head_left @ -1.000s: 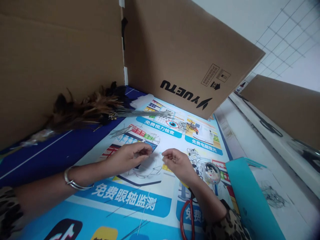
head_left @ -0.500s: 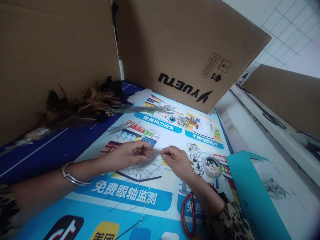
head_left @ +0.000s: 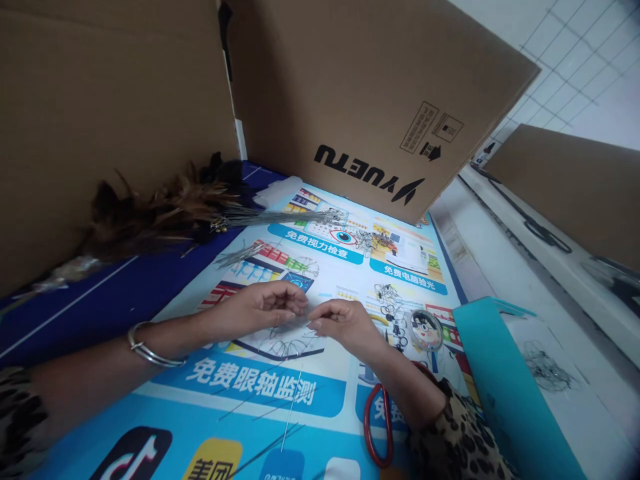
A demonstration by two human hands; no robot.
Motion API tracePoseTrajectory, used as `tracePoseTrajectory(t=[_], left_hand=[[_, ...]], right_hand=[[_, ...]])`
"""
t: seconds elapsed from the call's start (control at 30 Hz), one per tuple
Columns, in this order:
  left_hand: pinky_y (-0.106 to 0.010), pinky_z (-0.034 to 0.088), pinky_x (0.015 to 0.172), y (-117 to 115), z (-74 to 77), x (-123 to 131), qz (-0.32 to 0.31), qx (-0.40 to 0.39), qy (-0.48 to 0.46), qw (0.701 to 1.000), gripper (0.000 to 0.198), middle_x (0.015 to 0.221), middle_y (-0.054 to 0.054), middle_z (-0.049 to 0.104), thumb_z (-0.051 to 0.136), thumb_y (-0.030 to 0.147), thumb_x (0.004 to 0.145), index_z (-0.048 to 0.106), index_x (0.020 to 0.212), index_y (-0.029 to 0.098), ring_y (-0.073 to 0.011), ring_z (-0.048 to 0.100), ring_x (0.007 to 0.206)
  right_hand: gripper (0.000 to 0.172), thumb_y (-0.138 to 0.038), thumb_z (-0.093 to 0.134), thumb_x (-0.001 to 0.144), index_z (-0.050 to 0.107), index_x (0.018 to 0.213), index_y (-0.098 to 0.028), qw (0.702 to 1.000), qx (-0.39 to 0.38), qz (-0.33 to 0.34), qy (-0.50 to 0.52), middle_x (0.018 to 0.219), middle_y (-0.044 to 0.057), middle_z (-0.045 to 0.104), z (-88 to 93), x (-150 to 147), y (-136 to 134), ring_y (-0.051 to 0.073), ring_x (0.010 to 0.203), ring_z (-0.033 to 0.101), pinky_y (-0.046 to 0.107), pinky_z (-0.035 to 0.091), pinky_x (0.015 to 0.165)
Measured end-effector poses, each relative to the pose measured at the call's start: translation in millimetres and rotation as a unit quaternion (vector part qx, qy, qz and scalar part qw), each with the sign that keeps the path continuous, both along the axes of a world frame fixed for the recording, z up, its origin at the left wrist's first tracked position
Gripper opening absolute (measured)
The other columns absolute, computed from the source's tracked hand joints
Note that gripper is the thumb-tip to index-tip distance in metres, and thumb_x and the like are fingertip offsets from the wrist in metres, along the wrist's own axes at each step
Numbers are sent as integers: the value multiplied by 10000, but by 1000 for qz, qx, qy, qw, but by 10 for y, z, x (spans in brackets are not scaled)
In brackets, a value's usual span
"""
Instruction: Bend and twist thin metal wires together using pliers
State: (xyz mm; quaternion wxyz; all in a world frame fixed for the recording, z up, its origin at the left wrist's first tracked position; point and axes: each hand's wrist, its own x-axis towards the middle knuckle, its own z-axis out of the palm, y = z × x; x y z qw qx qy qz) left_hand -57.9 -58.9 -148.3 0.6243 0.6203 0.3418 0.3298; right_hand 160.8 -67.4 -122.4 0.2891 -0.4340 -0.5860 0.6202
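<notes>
My left hand [head_left: 274, 304] is over the middle of the printed sheet, its fingers curled and thumb tip close to the fingertips. Close by on its right, my right hand [head_left: 349, 327] has thumb and index finger pressed together in a pinch. Whatever either hand grips is too small to make out. Under the hands, thin wire loops [head_left: 290, 348] lie on the sheet, partly hidden by the fingers. Several thin straight wires [head_left: 293, 410] lie nearer to me. Red-handled scissors [head_left: 367, 427] lie by my right forearm, which partly covers them.
Brown feathers [head_left: 170, 207] lie at the back left beside a wire bundle [head_left: 280, 217]. Black tangled loops [head_left: 393, 310] and a round clear container [head_left: 425, 331] are on the right. A teal box [head_left: 505, 387] stands at the right edge. Large cardboard panels [head_left: 360, 87] wall the back.
My right hand has shifted slightly left and down, its fingertips nearer to my left hand. The left hand has hardly moved. The view has shifted a little.
</notes>
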Motion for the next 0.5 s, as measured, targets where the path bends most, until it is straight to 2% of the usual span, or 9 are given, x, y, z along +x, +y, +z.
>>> tracePoseTrajectory(t=[0.3, 0.5], left_hand=[[-302, 471, 772, -9, 104, -26, -5, 8, 14, 1000, 243, 984, -59, 667, 516, 271, 887, 536, 1120, 204, -201, 609, 948], [-297, 471, 741, -12, 114, -9, 3, 5, 34, 999, 269, 984, -64, 653, 528, 262, 870, 513, 1131, 199, -209, 601, 952]], right_hand=[[150, -237, 704, 679, 711, 811, -165, 1000, 2, -8, 4, 676, 9, 650, -72, 25, 27, 118, 617, 572, 259, 452, 621], [148, -240, 717, 659, 711, 785, -164, 1000, 2, -16, 8, 674, 3, 645, -63, 17, 28, 106, 601, 544, 245, 429, 600]])
